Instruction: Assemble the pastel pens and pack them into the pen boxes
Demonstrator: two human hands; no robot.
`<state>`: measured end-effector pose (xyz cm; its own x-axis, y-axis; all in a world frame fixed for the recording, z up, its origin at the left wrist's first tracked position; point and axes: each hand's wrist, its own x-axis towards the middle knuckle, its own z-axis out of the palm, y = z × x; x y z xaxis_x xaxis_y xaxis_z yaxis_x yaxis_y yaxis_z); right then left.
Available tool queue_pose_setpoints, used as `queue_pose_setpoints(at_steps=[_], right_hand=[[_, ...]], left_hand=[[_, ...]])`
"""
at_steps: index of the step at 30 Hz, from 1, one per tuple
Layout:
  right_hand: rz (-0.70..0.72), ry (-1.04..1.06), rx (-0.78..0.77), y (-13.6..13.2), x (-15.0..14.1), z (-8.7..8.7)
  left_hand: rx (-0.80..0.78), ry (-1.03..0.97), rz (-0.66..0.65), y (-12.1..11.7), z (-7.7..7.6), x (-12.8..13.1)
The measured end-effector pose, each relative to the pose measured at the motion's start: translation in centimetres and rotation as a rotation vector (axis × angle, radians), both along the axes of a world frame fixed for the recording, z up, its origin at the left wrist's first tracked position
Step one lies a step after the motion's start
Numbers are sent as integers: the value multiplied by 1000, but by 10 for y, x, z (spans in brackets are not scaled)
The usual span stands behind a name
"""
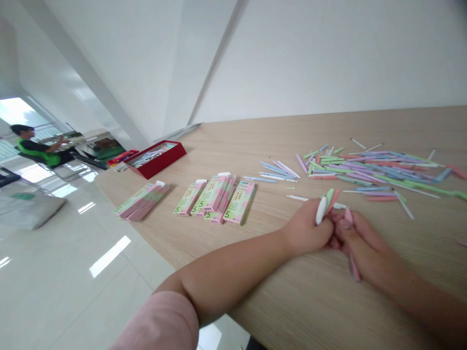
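Note:
My left hand rests on the wooden table, closed round a small bunch of pastel pens, white, green and pink, whose ends stick up from the fist. My right hand lies against it, fingers closed on a pink pen that runs under the palm toward me. Both hands touch at the fingertips. Just beyond them lies a wide scatter of loose pens in pink, green, blue and purple.
Several flat pink-and-green pen boxes lie in a row left of the hands, with another stack further left. A red tray with pens stands near the table's far left end. A person sits far off at the left.

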<state>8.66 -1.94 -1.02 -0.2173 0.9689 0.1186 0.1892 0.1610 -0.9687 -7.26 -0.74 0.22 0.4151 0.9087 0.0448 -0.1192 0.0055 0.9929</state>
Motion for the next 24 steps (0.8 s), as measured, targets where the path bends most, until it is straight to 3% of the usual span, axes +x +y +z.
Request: queue_pose_setpoints(at_steps=[3, 8, 12, 17, 24], right_hand=[[77, -29, 1, -10, -4, 5], [39, -9, 79, -6, -4, 9], [41, 37, 100, -1, -4, 10], [109, 143, -20, 3, -5, 17], [134, 196, -77, 11, -6, 13]], left_hand=[[3, -19, -18, -7, 1, 0], [95, 25, 169, -5, -1, 1], [64, 5, 51, 2, 0, 0], [-80, -89, -34, 8, -1, -4], [159, 227, -81, 1, 8, -10]])
